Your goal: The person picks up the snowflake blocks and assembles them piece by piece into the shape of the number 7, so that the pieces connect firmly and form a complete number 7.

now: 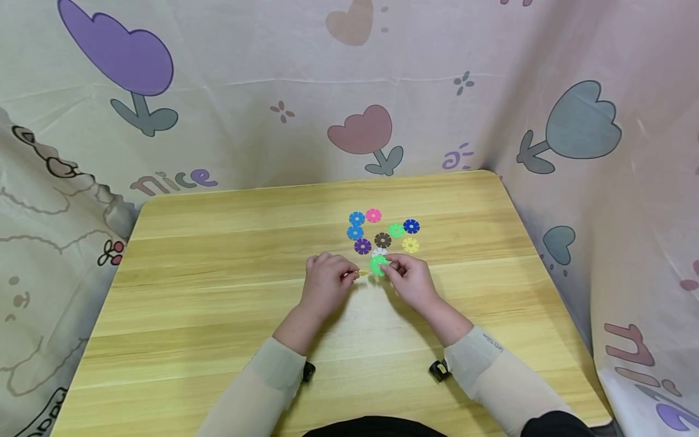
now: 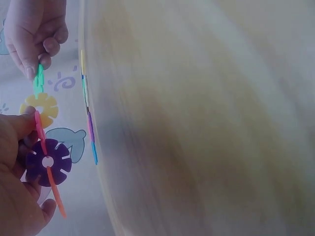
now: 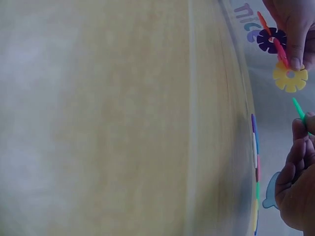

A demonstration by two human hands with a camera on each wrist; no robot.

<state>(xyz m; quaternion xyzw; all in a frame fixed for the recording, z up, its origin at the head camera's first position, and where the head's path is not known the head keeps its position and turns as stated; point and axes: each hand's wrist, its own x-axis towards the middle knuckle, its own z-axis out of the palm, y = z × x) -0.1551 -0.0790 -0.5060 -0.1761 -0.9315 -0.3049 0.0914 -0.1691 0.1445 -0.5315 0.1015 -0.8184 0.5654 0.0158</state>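
My left hand pinches a short chain of slotted plastic snowflake discs between thumb and fingers. In the left wrist view the chain runs from a yellow disc through a pink disc and a purple disc to an orange disc. My right hand pinches a single green disc by its edge. In the right wrist view the green disc is edge-on, close to the yellow disc, with a small gap between them. Both hands are above the table.
Loose discs lie on the wooden table beyond the hands: light blue, pink, green, dark blue, brown, purple, yellow and white. A patterned curtain hangs behind and at the sides.
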